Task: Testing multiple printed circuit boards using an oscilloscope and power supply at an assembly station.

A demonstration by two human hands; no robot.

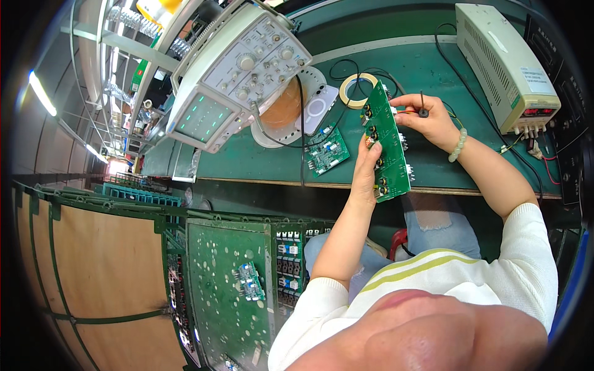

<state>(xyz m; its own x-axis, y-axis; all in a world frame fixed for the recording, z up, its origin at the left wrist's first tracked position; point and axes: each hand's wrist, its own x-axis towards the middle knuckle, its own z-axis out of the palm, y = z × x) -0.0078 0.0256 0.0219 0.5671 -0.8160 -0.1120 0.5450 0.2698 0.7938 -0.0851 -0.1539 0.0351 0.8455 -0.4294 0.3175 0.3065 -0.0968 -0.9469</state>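
A long green circuit board [390, 148] stands tilted on edge above the bench's front edge. My left hand [364, 170] is closed on its near left side, with the thumb lying over the components. At the board's far right edge, my right hand [436, 123] pinches thin red and yellow wires [406, 112] by a small white connector. A slim black stick-like tool [423, 113] pokes out between the right fingers; its exact kind is unclear. White pin connectors line the board's right side. Whether the wires are plugged in cannot be made out.
A smaller circuit board [329, 151] lies on the green bench beside an oscilloscope [238, 80]. Behind my hands are a tape roll [356, 91] and loose black cables. A power supply [507, 68] stands at right. Another board [249, 281] rests on a green surface at lower left.
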